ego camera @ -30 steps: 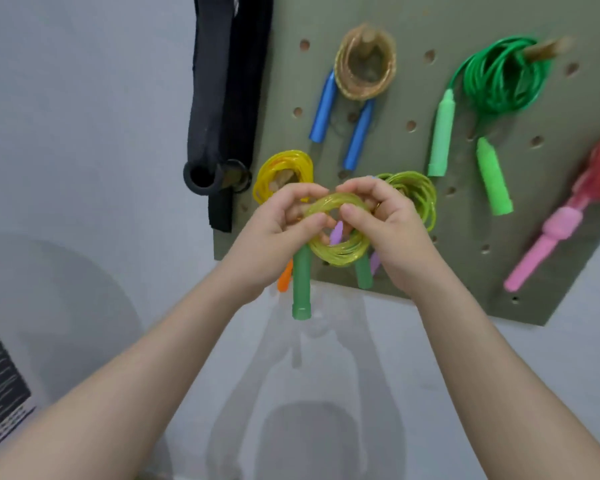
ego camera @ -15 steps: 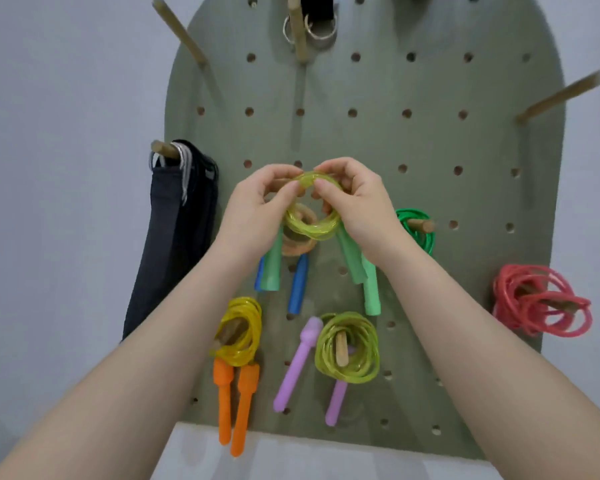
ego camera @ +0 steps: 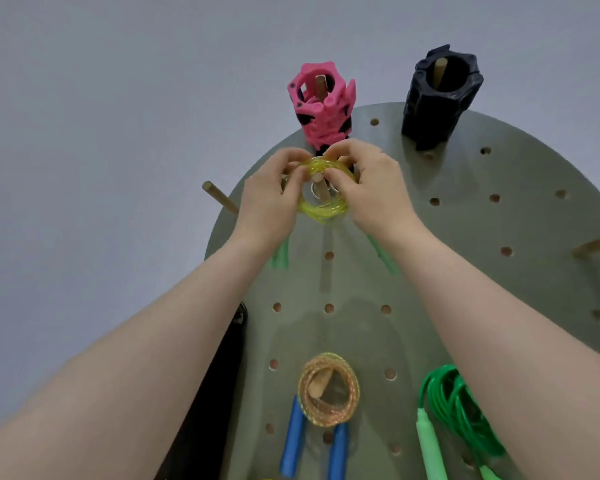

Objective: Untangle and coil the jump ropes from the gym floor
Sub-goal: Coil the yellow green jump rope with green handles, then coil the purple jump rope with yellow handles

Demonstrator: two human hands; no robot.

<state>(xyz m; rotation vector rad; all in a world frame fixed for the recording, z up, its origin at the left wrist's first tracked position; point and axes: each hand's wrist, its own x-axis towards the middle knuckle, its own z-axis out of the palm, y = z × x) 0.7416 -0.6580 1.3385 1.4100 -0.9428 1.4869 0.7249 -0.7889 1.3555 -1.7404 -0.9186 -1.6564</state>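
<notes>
High on the pegboard (ego camera: 465, 271), both hands pinch a coiled yellow-green rope (ego camera: 321, 207), the left hand (ego camera: 271, 199) and right hand (ego camera: 371, 192) holding it around a wooden peg (ego camera: 321, 188), its green handles dangling. Lower down, an orange coil (ego camera: 328, 389) and a green coil (ego camera: 461, 407) already hang. Judging by this, the work is nearly finished: this coil only needs releasing.

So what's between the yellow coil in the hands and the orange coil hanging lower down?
In the head view, only bare pegboard with open holes separates the yellow coil from the orange coil.
</notes>
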